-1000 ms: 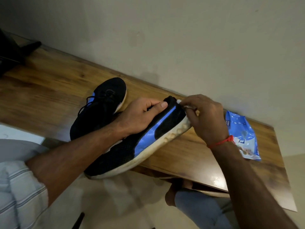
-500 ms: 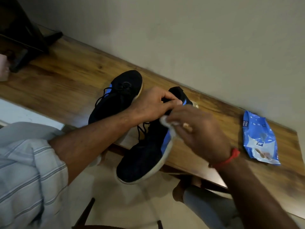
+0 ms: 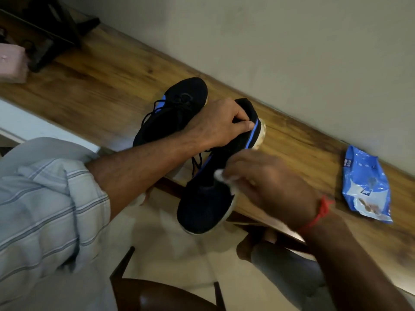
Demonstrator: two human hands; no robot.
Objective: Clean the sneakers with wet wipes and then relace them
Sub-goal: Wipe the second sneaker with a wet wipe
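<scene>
The right hand point(image 3: 267, 187) pinches a white wipe point(image 3: 221, 176) against the side of the held sneaker point(image 3: 208, 187), near the desk's point(image 3: 89, 86) front edge. The left hand point(image 3: 221, 122) grips its heel. This looks like the cleaning step; next the wipe should rub along the sole. The other sneaker point(image 3: 175, 108) lies behind, and the wipes pack point(image 3: 366, 185) is by the wall.
</scene>
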